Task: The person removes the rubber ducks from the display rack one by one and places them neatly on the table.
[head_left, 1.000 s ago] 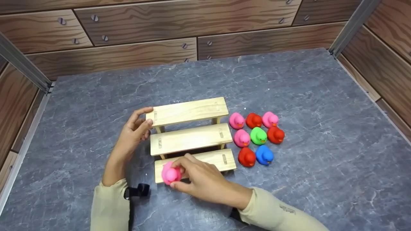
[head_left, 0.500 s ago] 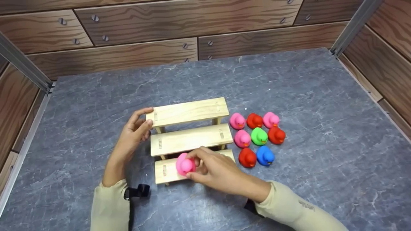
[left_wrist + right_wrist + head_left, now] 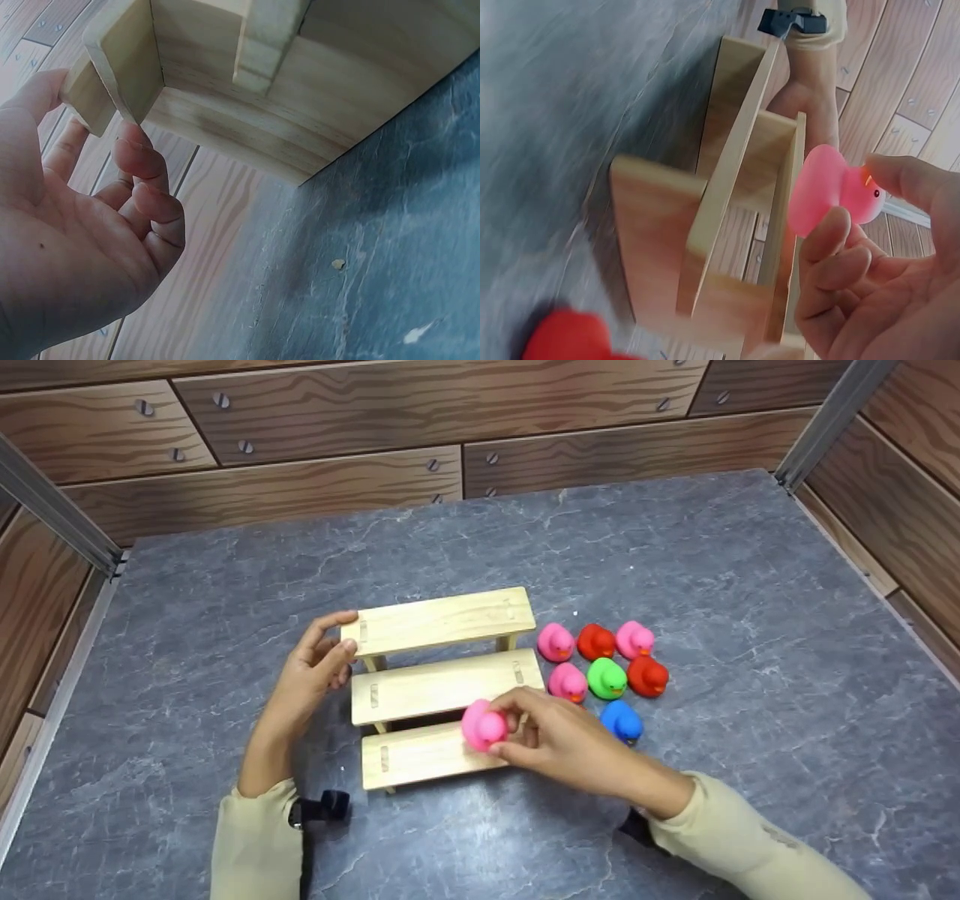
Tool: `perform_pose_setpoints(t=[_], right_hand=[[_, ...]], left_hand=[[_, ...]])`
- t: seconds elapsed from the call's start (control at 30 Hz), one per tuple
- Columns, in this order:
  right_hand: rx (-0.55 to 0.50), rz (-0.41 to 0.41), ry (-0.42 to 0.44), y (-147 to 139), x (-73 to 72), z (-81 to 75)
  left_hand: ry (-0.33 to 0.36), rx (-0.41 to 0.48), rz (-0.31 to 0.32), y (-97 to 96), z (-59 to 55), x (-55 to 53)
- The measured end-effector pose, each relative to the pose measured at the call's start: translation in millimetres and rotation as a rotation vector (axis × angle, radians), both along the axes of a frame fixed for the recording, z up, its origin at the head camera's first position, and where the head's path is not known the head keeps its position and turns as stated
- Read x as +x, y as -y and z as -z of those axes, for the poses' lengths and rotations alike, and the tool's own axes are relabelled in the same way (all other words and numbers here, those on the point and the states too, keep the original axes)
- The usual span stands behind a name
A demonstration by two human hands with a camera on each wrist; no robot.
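Observation:
A three-step wooden stand (image 3: 442,686) sits on the grey marbled surface. My left hand (image 3: 311,664) grips the left end of its top step; in the left wrist view, thumb and fingers of the left hand (image 3: 97,217) close on the plank's edge. Above the right part of the bottom step, my right hand (image 3: 562,739) pinches a pink rubber duck (image 3: 480,726) between thumb and fingers. The right wrist view shows this duck (image 3: 829,191) up off the steps, its beak and eye toward the thumb.
Right of the stand, several rubber ducks stand in rows: pink (image 3: 556,643), red (image 3: 647,676), green (image 3: 607,679) and blue (image 3: 622,722). One red duck there is mostly behind my right hand. Wood-patterned panels (image 3: 315,484) wall the back and sides.
My right hand has carried the pink duck rightward from the left end of the bottom step toward its right end. The left hand keeps its grip and the stand stays put.

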State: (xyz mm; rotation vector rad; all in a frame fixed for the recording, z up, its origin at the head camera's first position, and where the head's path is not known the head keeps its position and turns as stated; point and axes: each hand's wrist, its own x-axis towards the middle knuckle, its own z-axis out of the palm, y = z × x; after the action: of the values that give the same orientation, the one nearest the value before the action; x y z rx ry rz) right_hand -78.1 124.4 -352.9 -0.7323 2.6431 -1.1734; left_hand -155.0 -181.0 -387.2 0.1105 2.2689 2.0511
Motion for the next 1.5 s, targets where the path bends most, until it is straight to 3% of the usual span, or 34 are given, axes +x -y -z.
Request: perform_pose_setpoints(t=[0.57,0.93,1.27,1.5], right_hand=[[0.090,0.060,-0.028,-41,5.6,-4.0],[0.047,0.130,-0.034,-84,6.0,-16.4],[0.022,0.202,-0.154,-129,8.2,-20.0],[0.021,0.263,-0.162,-152,8.9,-20.5]], left_hand=[[0.010,0.013,-0.007,0.8,0.8,0.5],[0.004,0.033,0.009,1.4,-0.6,-1.1],[-0.001,0.014,0.000,0.9,0.0,-0.6],[-0.004,0.014,-0.001,0.1,-0.7,-0.4]])
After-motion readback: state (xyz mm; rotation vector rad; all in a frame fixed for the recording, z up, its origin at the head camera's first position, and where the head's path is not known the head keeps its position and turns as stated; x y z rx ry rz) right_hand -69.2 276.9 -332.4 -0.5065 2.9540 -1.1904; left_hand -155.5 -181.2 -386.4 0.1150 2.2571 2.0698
